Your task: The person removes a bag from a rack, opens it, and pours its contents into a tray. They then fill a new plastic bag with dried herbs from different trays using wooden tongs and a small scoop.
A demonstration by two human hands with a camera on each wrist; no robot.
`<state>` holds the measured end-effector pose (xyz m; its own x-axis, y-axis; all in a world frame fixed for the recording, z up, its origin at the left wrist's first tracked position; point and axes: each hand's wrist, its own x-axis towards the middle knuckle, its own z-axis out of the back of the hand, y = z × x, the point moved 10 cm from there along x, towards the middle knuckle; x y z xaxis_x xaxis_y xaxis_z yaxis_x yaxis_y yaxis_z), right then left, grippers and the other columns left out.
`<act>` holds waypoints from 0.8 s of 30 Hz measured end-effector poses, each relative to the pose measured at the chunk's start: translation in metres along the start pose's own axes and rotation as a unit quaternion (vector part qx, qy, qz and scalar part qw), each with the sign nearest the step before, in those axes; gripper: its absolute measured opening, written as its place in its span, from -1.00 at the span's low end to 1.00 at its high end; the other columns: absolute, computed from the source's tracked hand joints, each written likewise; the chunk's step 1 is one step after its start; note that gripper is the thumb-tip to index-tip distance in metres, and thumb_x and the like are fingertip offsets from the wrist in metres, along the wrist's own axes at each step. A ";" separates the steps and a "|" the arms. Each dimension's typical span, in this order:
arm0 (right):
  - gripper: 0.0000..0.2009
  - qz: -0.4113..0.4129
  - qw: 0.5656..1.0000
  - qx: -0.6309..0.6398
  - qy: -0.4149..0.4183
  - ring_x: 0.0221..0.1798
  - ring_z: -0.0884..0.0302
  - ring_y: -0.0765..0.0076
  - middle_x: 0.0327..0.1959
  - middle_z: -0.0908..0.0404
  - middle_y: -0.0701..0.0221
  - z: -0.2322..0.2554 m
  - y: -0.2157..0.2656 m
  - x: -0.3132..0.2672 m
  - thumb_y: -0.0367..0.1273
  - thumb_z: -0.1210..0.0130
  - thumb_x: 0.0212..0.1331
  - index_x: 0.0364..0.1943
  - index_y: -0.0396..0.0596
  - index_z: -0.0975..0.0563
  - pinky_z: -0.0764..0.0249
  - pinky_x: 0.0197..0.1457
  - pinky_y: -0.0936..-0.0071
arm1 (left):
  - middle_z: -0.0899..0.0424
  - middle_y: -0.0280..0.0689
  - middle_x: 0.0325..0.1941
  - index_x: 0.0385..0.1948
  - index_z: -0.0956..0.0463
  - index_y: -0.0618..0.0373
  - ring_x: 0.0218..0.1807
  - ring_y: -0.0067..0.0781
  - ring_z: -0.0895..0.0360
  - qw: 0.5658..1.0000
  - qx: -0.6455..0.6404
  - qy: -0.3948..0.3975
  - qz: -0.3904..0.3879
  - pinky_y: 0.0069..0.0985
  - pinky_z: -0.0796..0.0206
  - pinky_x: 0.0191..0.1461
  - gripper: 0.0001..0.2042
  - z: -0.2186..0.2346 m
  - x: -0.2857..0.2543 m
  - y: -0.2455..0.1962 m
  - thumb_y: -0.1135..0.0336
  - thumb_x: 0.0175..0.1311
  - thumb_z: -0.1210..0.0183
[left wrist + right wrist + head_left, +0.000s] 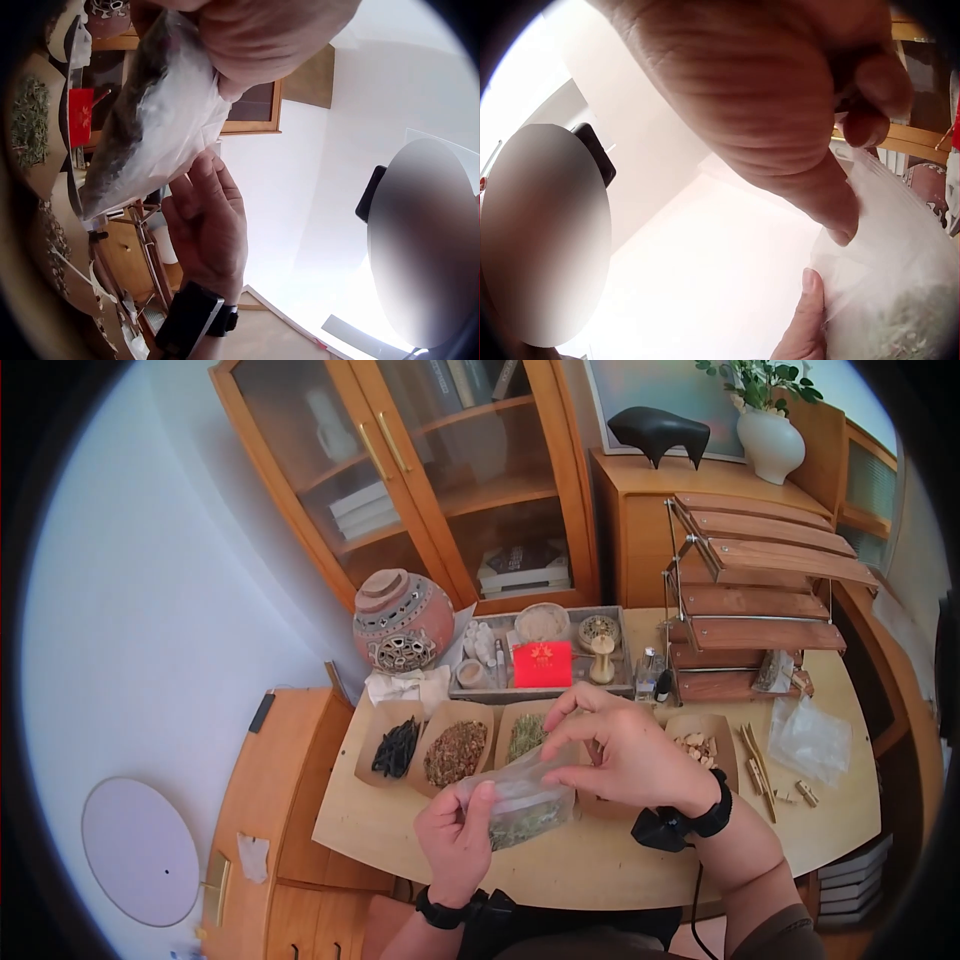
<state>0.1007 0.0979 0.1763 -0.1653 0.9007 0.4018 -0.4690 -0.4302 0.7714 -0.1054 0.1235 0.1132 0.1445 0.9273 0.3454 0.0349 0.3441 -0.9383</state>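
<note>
Both arms come forward from the lower edge of the head view, and the two hands stand near each other before the body. The left grip [455,845] is upright and pinches, its thumb [478,813] pointing upward. The right grip [625,750] pinches too, higher than the left, with its back turned upward, fingers bent and thumb [568,776] stretched toward the left side. The right forearm [740,870] slants inward and shows more length than the left forearm [415,940].
</note>
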 end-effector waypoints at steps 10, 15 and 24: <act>-0.82 -0.053 0.981 0.017 0.184 -0.05 -0.65 0.08 -0.02 -0.64 0.31 -0.030 -0.013 -0.009 -0.30 -0.44 0.14 -0.21 0.02 -0.76 -0.52 0.06 0.27 | -0.61 -0.46 -0.43 -0.36 -0.64 0.29 -0.38 -0.77 -0.38 0.998 0.003 0.068 0.004 -0.70 -0.24 -0.29 -0.82 -0.011 0.001 0.006 0.41 0.49 -0.27; -0.86 -0.019 0.966 0.107 0.235 -0.07 -0.65 0.18 -0.11 -0.65 0.34 -0.045 -0.016 -0.013 -0.33 -0.39 0.21 -0.16 0.09 -0.80 -0.50 0.03 0.37 | -0.62 -0.47 -0.37 -0.30 -0.61 0.27 -0.33 -0.78 -0.41 0.997 -0.019 0.075 0.014 -0.70 -0.25 -0.26 -0.84 -0.010 0.002 0.010 0.39 0.53 -0.22; -0.85 -0.054 0.959 0.278 0.011 -0.13 -0.62 0.49 -0.20 -0.72 0.38 -0.028 -0.032 0.007 -0.48 -0.34 0.30 -0.10 -0.16 -0.77 -0.52 -0.01 0.46 | -0.39 -0.07 0.42 0.57 0.14 0.13 0.35 -0.26 -0.48 0.994 -0.085 0.034 -0.063 -0.45 -0.53 0.06 0.00 -0.009 -0.006 0.006 0.45 0.21 -0.47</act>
<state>0.0900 0.1201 0.1403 -0.1635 0.9402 0.2988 0.0494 -0.2947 0.9543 -0.0968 0.1183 0.1050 0.1956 0.8640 0.4640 0.2220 0.4218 -0.8791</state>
